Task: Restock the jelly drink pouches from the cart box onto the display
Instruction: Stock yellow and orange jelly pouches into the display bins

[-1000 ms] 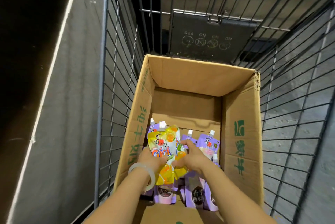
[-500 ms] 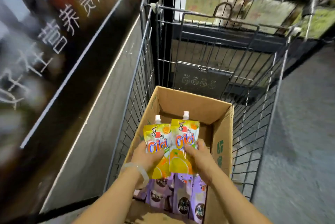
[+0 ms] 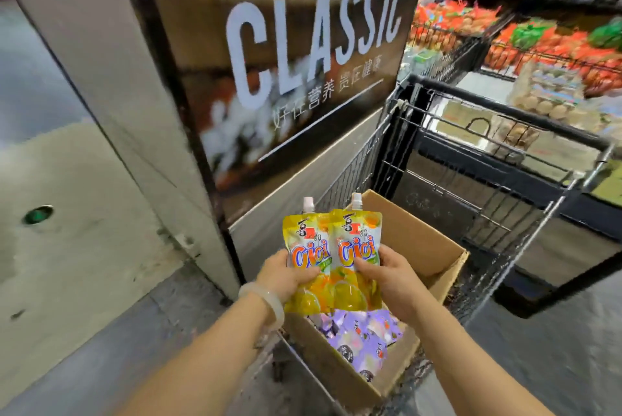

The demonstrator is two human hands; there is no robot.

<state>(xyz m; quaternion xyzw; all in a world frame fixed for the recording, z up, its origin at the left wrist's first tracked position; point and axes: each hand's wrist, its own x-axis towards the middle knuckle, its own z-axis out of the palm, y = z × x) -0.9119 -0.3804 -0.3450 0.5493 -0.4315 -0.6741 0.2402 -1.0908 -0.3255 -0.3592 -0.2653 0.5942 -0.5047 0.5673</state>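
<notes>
Both hands, left hand (image 3: 286, 276) and right hand (image 3: 392, 276), have lifted two yellow spouted jelly pouches (image 3: 333, 260) clear of the brown cardboard box (image 3: 434, 257); fingers hold them, ready for the display.

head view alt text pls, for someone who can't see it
Two hands, left hand and right hand, each hold an upright yellow pouch above a cardboard box of purple pouches in a wire cart, beside a "CLASSIC" sign.
</notes>
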